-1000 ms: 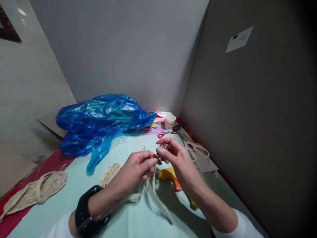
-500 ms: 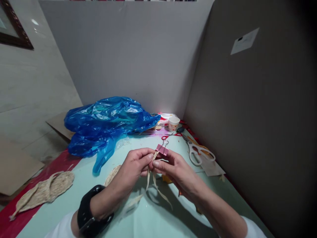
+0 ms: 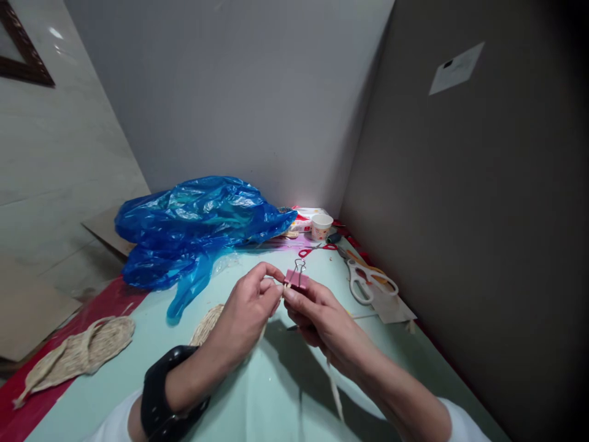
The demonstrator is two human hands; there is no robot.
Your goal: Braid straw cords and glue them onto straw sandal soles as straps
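Observation:
Both hands meet over the table around a short braid of pale straw strands (image 3: 288,286), which a pink binder clip (image 3: 297,279) grips at its far end. My left hand (image 3: 251,298) pinches strands between thumb and fingers just left of the clip. On the other side, my right hand (image 3: 317,307) is closed on the braid right below the clip, its thumb on top. A loose straw strand (image 3: 335,388) hangs down past my right hand. Part of a woven straw piece (image 3: 207,325) shows behind my left forearm.
A woven straw slipper sole (image 3: 87,350) lies at the left edge. Behind are a crumpled blue plastic bag (image 3: 197,227), a paper cup (image 3: 321,227) and red-handled scissors (image 3: 317,250). White-handled scissors (image 3: 368,282) rest at the right beside the grey partition (image 3: 460,215).
The clip and braid have shifted slightly left. My left index finger has risen toward the clip. The strands that hung between my hands are now drawn apart, one hanging by my right hand.

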